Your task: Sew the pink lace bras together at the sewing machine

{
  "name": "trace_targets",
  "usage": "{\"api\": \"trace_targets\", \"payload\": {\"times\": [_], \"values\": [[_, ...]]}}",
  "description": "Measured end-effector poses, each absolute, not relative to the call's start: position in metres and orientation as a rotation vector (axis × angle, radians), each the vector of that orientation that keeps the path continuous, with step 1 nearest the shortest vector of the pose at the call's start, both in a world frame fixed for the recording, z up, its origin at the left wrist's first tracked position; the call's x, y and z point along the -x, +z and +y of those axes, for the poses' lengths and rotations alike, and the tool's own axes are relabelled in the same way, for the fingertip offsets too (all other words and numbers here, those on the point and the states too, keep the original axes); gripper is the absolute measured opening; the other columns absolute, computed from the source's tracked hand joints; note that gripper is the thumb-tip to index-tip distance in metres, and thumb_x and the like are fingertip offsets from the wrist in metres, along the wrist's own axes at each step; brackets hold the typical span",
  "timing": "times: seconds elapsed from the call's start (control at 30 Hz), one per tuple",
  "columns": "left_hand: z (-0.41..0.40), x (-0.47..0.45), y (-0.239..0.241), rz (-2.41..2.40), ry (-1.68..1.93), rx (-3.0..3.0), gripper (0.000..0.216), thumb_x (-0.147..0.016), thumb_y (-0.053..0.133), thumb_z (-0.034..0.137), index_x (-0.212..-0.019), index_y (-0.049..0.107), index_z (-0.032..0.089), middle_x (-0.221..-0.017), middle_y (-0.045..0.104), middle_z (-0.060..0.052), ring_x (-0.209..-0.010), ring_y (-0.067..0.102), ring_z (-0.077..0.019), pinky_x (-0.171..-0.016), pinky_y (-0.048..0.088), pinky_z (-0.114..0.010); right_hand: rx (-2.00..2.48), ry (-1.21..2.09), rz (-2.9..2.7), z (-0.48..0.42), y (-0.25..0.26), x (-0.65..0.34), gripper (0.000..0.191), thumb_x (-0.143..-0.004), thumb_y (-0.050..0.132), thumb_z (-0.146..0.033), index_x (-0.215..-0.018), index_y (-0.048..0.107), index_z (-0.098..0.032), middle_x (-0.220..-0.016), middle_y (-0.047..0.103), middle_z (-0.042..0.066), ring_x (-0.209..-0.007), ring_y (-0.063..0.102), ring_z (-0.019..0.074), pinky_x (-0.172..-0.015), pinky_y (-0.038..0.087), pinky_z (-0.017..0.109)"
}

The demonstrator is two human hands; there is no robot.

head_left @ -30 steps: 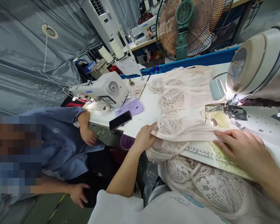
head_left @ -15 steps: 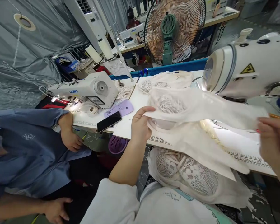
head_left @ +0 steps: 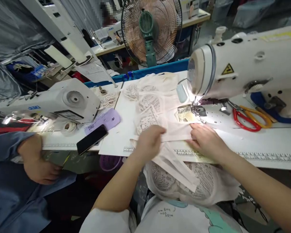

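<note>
A white lace bra [head_left: 149,105] lies across the table, its smooth band [head_left: 178,132] stretching right toward the sewing machine needle. My left hand [head_left: 150,142] is curled closed over the near side of the lace and looks slightly blurred; the fabric in its fingers is mostly hidden. At the other end of the band, my right hand [head_left: 206,139] has its fingertips on the cloth and its thumb lower, just in front of the presser foot [head_left: 199,110]. A loose strip of the same fabric [head_left: 178,168] hangs over the table edge. Another lace bra [head_left: 203,181] rests on my lap.
The white sewing machine [head_left: 244,64] stands at right, with red- and orange-handled scissors [head_left: 248,119] beside its needle area. More bra pieces [head_left: 132,92] lie behind. At left are a phone [head_left: 92,139], a purple card [head_left: 109,119], a second machine [head_left: 70,100] and a seated person's hand [head_left: 42,170].
The bra has gone from being held stretched in the air to lying on the table. My right hand has moved left to the needle area. The view has turned right.
</note>
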State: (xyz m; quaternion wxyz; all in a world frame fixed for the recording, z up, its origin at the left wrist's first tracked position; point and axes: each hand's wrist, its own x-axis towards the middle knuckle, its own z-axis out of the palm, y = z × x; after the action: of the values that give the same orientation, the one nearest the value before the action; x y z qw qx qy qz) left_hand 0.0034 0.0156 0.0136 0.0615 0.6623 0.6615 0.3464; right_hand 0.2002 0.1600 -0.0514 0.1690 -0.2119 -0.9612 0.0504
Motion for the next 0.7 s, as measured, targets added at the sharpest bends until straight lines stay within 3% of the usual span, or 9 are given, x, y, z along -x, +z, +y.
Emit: {"api": "trace_targets", "payload": {"times": [0.17, 0.33, 0.53, 0.7], "values": [[0.097, -0.041, -0.014, 1.726, 0.351, -2.178, 0.036, -0.092, 0.035, 0.019, -0.125, 0.046, 0.014, -0.122, 0.057, -0.009, -0.111, 0.053, -0.0181, -0.09, 0.046, -0.031, 0.601, 0.184, -2.749, 0.153, -0.05, -0.202, 0.022, -0.088, 0.044, -0.036, -0.085, 0.057, -0.019, -0.102, 0.063, 0.013, -0.102, 0.057, 0.028, -0.084, 0.047, 0.044], [0.111, -0.033, -0.035, 1.884, 0.038, -2.363, 0.047, -0.096, 0.032, 0.038, -0.134, 0.041, 0.012, -0.142, 0.04, -0.011, -0.131, 0.033, -0.0263, -0.105, 0.031, -0.042, 0.608, 0.133, -2.677, 0.143, -0.06, -0.227, 0.034, -0.091, 0.038, -0.039, -0.109, 0.056, -0.017, -0.123, 0.056, 0.015, -0.117, 0.05, 0.0291, -0.093, 0.044, 0.048], [0.122, -0.037, -0.025, 2.062, -0.008, -2.331, 0.044, -0.095, 0.033, 0.04, -0.126, 0.047, 0.012, -0.116, 0.056, -0.01, -0.102, 0.049, -0.0254, -0.079, 0.042, -0.039, 0.623, 0.14, -2.66, 0.136, -0.067, -0.233, 0.037, -0.092, 0.037, -0.041, -0.115, 0.054, -0.017, -0.124, 0.057, 0.015, -0.116, 0.051, 0.0293, -0.09, 0.045, 0.047], [0.14, -0.039, -0.025, 2.094, 0.044, -2.332, 0.041, -0.093, 0.036, 0.041, -0.115, 0.055, 0.013, -0.113, 0.055, -0.011, -0.102, 0.047, -0.0246, -0.08, 0.039, -0.039, 0.678, 0.146, -2.674, 0.137, -0.059, -0.222, 0.033, -0.089, 0.044, -0.04, -0.109, 0.058, -0.018, -0.118, 0.059, 0.013, -0.118, 0.047, 0.0324, -0.093, 0.042, 0.05]]}}
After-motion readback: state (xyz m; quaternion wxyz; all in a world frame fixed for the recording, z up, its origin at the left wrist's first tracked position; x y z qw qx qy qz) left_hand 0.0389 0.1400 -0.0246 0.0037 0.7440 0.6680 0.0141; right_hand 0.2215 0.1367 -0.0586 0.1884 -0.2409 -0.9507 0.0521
